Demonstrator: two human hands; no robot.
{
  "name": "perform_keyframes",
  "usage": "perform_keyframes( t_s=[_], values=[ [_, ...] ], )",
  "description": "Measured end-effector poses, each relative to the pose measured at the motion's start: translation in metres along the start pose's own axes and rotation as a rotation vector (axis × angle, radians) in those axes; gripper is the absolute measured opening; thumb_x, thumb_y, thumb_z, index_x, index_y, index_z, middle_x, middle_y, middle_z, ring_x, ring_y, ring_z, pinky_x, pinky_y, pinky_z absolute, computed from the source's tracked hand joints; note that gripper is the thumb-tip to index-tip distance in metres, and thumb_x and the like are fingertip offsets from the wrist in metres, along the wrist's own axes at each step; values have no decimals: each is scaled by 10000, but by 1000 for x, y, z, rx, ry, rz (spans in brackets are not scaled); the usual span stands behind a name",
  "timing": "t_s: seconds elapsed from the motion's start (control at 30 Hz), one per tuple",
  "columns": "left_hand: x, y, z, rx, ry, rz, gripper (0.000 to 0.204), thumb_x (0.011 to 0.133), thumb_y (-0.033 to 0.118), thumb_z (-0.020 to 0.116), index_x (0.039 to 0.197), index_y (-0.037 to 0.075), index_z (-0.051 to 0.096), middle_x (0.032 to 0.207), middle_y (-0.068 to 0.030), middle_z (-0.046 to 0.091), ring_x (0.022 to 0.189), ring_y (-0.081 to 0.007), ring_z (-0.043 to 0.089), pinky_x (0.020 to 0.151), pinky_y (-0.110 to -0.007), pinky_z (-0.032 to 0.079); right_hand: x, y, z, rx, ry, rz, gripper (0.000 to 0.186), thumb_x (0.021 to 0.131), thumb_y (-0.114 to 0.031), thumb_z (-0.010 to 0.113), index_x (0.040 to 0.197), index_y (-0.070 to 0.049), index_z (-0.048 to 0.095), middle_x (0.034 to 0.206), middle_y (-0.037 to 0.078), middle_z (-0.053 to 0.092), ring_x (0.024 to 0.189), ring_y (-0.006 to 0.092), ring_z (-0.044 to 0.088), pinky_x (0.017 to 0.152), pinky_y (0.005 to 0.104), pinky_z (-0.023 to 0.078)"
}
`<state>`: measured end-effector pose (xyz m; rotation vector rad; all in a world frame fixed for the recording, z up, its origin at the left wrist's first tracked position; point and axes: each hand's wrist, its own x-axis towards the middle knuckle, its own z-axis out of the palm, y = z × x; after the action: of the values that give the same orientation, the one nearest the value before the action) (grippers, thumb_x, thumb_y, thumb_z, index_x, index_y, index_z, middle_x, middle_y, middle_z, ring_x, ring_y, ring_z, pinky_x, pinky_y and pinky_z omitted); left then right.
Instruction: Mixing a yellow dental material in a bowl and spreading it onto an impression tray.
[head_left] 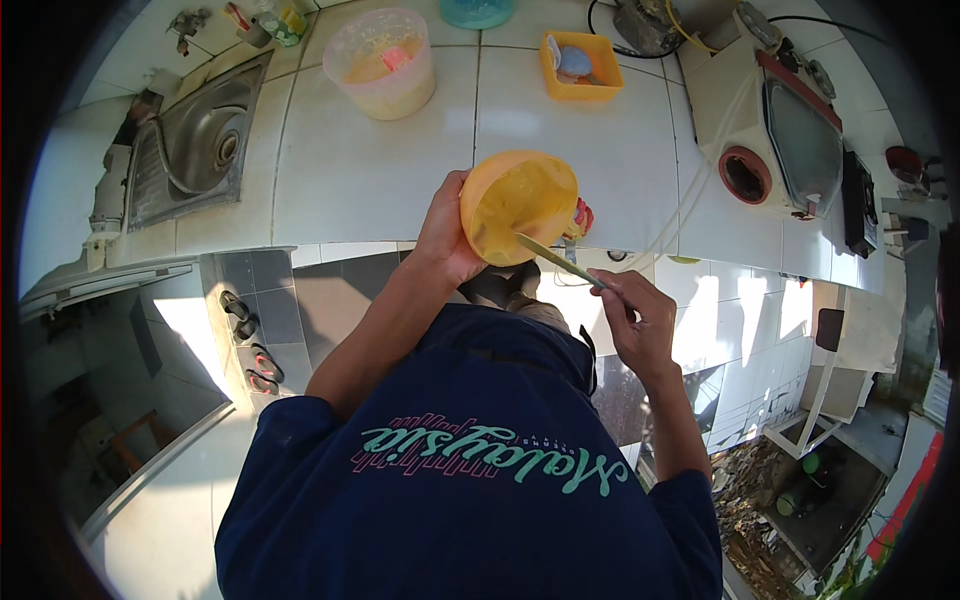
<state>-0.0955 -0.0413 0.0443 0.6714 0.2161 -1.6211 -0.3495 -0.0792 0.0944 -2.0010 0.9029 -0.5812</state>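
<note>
My left hand (446,232) is wrapped round the left side of a yellow plastic bowl (528,200), tipped so that its inside shows. A thin, wet-looking yellowish smear coats the bowl's inner wall. Between the fingers and thumb of my right hand (640,318) is a slim green spatula (563,263), its flat tip at the bowl's lower inside. The bowl is held up over the counter's front edge. Just beyond its right side, a small pink and yellow object (580,218) is partly hidden, so its kind is unclear.
On the white tiled counter (380,170) stand a translucent pink tub (385,85) with pale contents and a yellow container (583,82) with small items. A steel sink (195,145) is set in at the left. A white machine with a dark screen (803,135) stands at the right.
</note>
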Motion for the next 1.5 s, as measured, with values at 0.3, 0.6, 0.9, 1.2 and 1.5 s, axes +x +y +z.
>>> perform_keyframes(
  t_s=[0.3, 0.6, 0.9, 1.2, 1.5],
  values=[
    [11, -20, 5, 160, 158, 32, 372, 970, 351, 368, 1196, 91, 509, 1206, -87, 579, 1132, -250, 578, 972, -457, 488, 0, 28, 15, 223, -136, 140, 200, 872, -33, 593, 1021, 24, 715, 758, 78, 668, 602, 114, 610, 563, 261, 502],
    [9, 3, -42, 191, 213, 172, 340, 972, 336, 354, 1169, 118, 526, 1166, -49, 584, 1115, -216, 573, 939, -420, 493, -58, 62, 57, 579, 449, 703, 249, 944, -108, 559, 1109, 43, 670, 738, 36, 640, 495, 16, 373, 456, 185, 291],
    [7, 36, -79, 166, 327, 170, 374, 966, 341, 350, 1194, 105, 531, 1192, -54, 591, 1118, -232, 574, 942, -447, 489, -37, 76, 107, -140, 620, 653, 256, 898, -82, 568, 1115, 16, 664, 707, 68, 678, 513, 103, 600, 493, 268, 464],
    [9, 65, -96, 151, 345, 169, 421, 961, 330, 331, 1249, 103, 538, 1286, -83, 573, 1190, -272, 548, 1016, -496, 439, -20, 62, 125, -338, 579, 587, 292, 892, -72, 536, 1156, 5, 636, 830, 147, 722, 670, 303, 702, 641, 377, 552],
    [6, 72, -103, 131, 340, 161, 376, 965, 320, 351, 1178, 83, 551, 1184, -71, 609, 1104, -246, 591, 942, -441, 497, -13, 59, 135, -438, 628, 530, 326, 879, -19, 522, 1187, 43, 608, 872, 186, 711, 745, 329, 703, 678, 389, 555]
  ],
)
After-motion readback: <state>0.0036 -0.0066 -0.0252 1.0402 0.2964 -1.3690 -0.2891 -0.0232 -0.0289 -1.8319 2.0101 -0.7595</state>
